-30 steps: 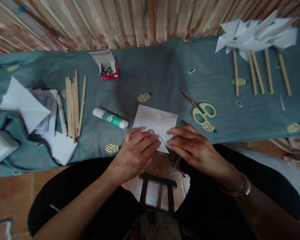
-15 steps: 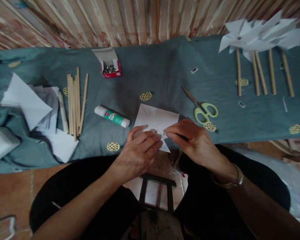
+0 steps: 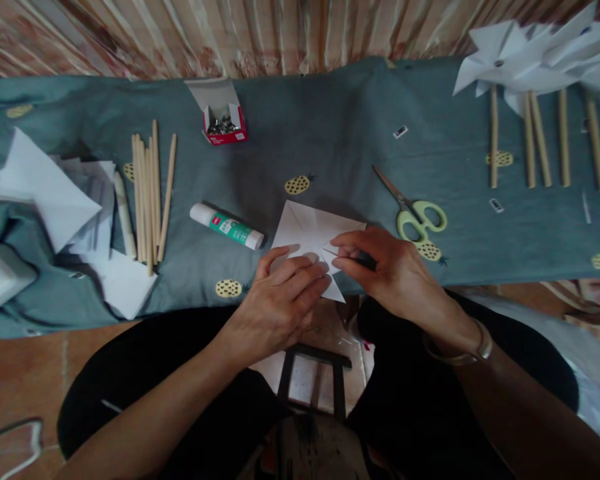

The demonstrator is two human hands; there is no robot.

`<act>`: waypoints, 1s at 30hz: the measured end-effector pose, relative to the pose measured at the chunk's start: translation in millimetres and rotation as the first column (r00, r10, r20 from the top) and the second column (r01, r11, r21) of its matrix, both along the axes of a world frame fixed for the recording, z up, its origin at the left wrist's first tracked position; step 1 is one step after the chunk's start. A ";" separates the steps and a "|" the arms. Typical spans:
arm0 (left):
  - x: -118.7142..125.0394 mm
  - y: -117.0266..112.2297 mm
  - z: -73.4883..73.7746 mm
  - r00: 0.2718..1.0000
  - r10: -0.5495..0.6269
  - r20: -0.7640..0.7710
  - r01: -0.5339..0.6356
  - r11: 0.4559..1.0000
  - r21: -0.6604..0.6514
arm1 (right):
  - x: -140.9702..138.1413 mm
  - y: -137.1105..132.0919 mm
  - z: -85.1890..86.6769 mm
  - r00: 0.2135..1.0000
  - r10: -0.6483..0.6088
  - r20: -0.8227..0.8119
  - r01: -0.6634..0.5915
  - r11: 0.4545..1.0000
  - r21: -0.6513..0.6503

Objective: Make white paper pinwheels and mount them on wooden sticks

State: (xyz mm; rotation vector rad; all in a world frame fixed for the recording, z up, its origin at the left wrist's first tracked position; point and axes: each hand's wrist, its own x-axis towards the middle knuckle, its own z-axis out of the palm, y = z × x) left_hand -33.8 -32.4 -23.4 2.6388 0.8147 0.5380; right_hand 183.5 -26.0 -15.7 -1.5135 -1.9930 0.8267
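A square sheet of white paper (image 3: pixel 303 223) with crease lines and a cut lies at the table's near edge, one pointed corner reaching past it. My left hand (image 3: pixel 287 293) holds it at the near side, fingers across its top and thumb hidden below. Thumb and forefinger of my right hand (image 3: pixel 380 267) are closed on a cut flap of the same paper, right of my left fingertips. A glue stick (image 3: pixel 227 227) with its cap on lies left of the paper. Scissors (image 3: pixel 413 213) with light green handles rest beyond my right hand.
A red box of metal pins or clips (image 3: pixel 225 130) stands open at the back. Wooden sticks (image 3: pixel 150 200) and a pile of white paper pieces (image 3: pixel 55 193) lie left. Several paper pinwheels on sticks (image 3: pixel 525 63) lie far right on the green tablecloth (image 3: pixel 330 133).
My right hand has moved slightly inward and up over the paper, lifting a flap's edge. My left hand keeps its place on the sheet. The view has shifted a little.
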 end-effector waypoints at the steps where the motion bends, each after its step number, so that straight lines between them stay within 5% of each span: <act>1: -0.4 1.2 0.7 1.000 0.014 0.018 -0.014 1.000 0.004 | 0.1 0.7 0.0 1.000 0.003 0.004 -0.003 1.000 -0.002; 14: -4.1 11.2 5.4 0.978 0.196 0.071 -0.184 0.972 -0.146 | 2.5 11.8 2.2 0.984 0.119 0.135 -0.117 0.993 -0.018; 30: 5.8 13.5 0.9 0.989 0.129 0.072 -0.117 0.981 -0.154 | -2.8 16.7 11.3 0.966 0.140 0.218 -0.124 0.989 -0.086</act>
